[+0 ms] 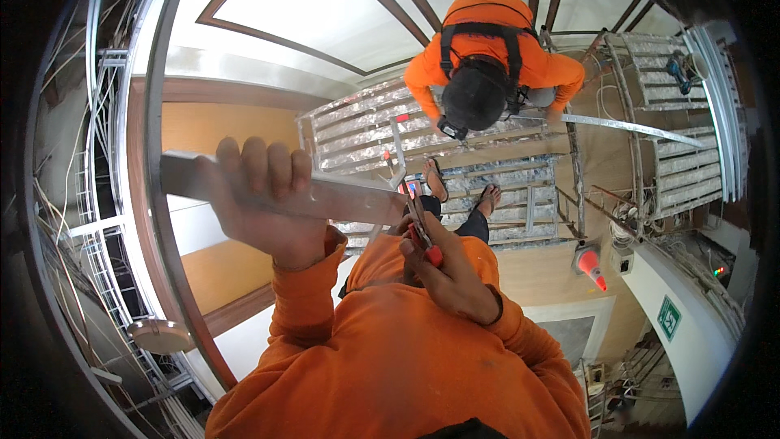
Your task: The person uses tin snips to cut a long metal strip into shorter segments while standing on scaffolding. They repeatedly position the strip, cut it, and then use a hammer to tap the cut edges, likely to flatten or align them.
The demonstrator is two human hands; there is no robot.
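Observation:
My left hand is closed round a light grey metal channel, held out level in front of my chest. My right hand grips red-handled snips. The jaws of the snips meet the right end of the channel; whether they bite into the metal I cannot tell. Motion blurs the channel and my left hand a little.
Below are slatted metal scaffold platforms. A co-worker in orange with a black harness bends over a long metal strip. An orange cone stands right; cable trays and wires run along the left.

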